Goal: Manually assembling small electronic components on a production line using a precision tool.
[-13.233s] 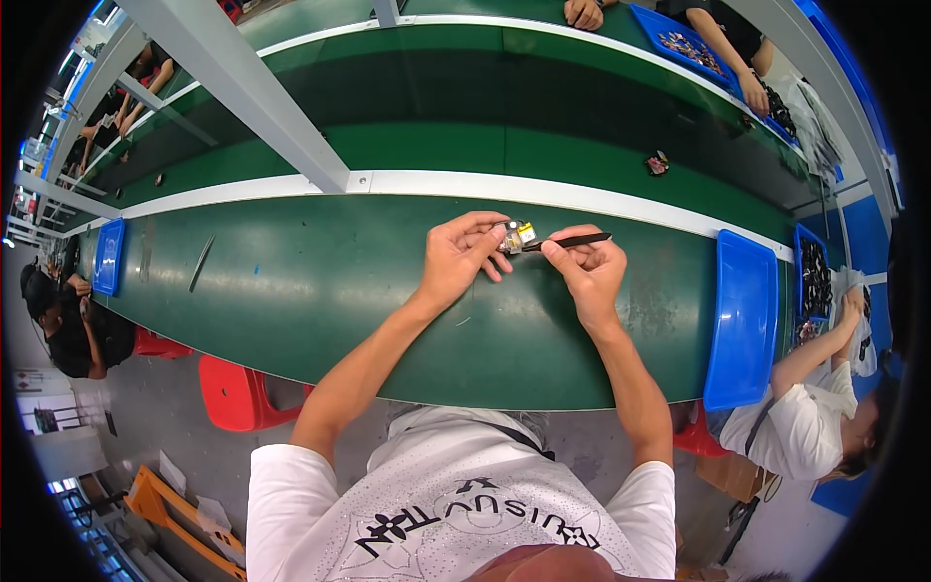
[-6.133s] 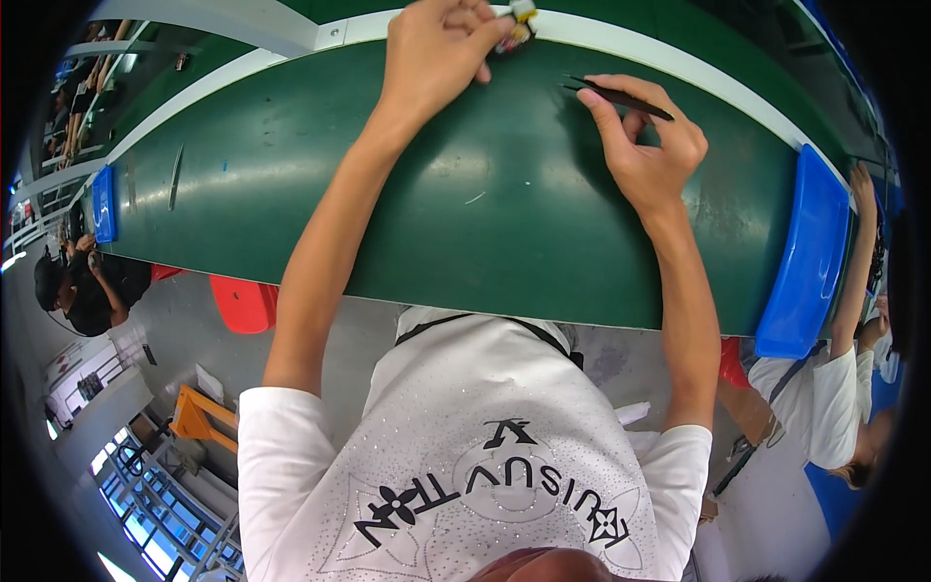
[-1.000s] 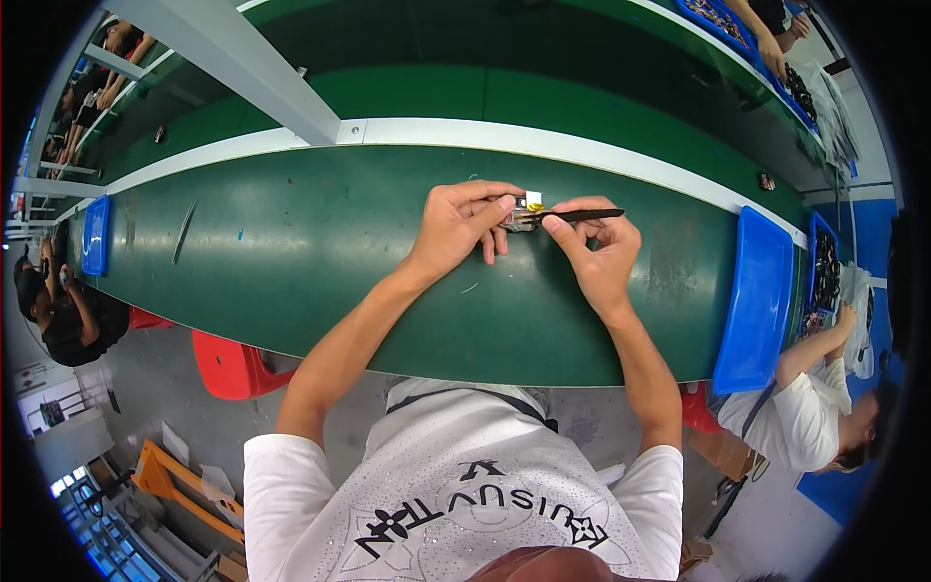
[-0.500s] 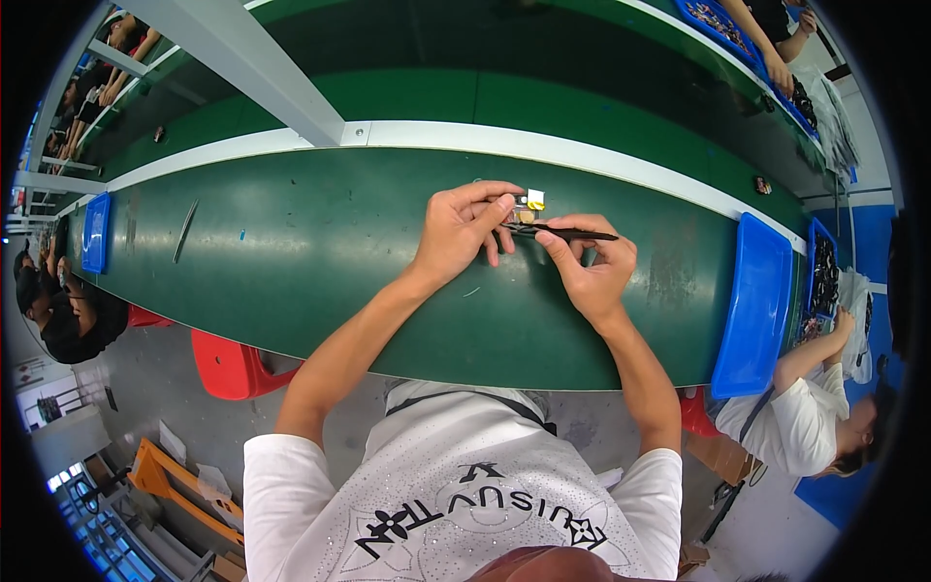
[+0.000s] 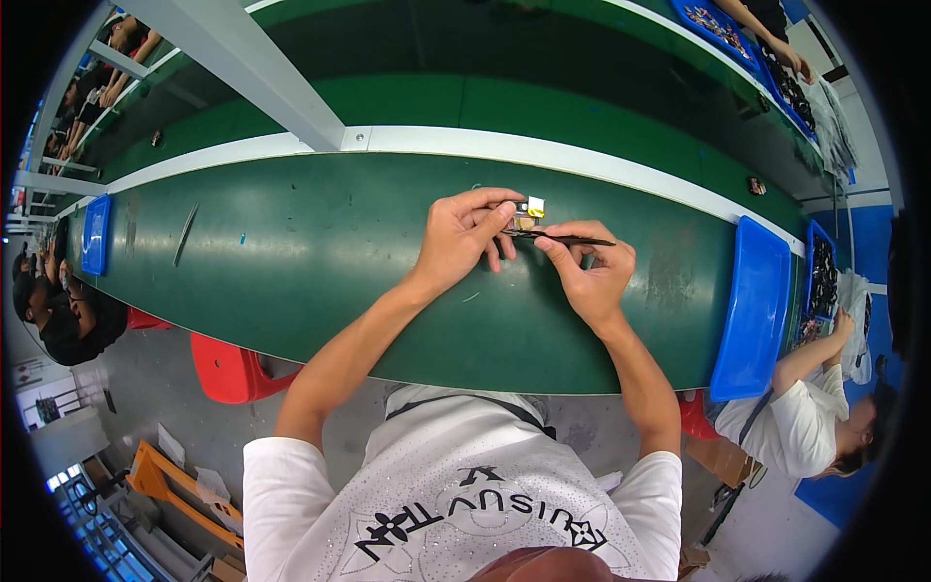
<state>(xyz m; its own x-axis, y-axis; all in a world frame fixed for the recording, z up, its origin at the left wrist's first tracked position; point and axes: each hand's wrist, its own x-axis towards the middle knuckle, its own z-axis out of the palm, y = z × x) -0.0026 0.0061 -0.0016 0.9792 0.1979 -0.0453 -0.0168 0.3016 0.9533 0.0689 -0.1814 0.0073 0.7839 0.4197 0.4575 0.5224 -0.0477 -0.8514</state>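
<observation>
Above the green table, my left hand (image 5: 465,229) is closed, pinching a small electronic part (image 5: 529,215) between thumb and fingers. The part has a white square, a bit of yellow tape and a tan patch; its left side is hidden by my fingertips. My right hand (image 5: 588,274) is closed around dark tweezers (image 5: 577,240), held almost level. Their tips point left and meet the lower edge of the part; whether they grip anything there is too small to tell.
A blue tray (image 5: 753,308) lies at the table's right end, a smaller blue tray (image 5: 94,235) at the far left. Another pair of tweezers (image 5: 185,233) rests on the green table (image 5: 339,262). A white rail (image 5: 427,142) runs behind. Co-workers sit at both sides; a red stool (image 5: 223,369) stands left.
The tweezers have turned slightly in my right hand and look slimmer. My left hand and the part stay nearly in place. At the upper right a co-worker's arm has shifted.
</observation>
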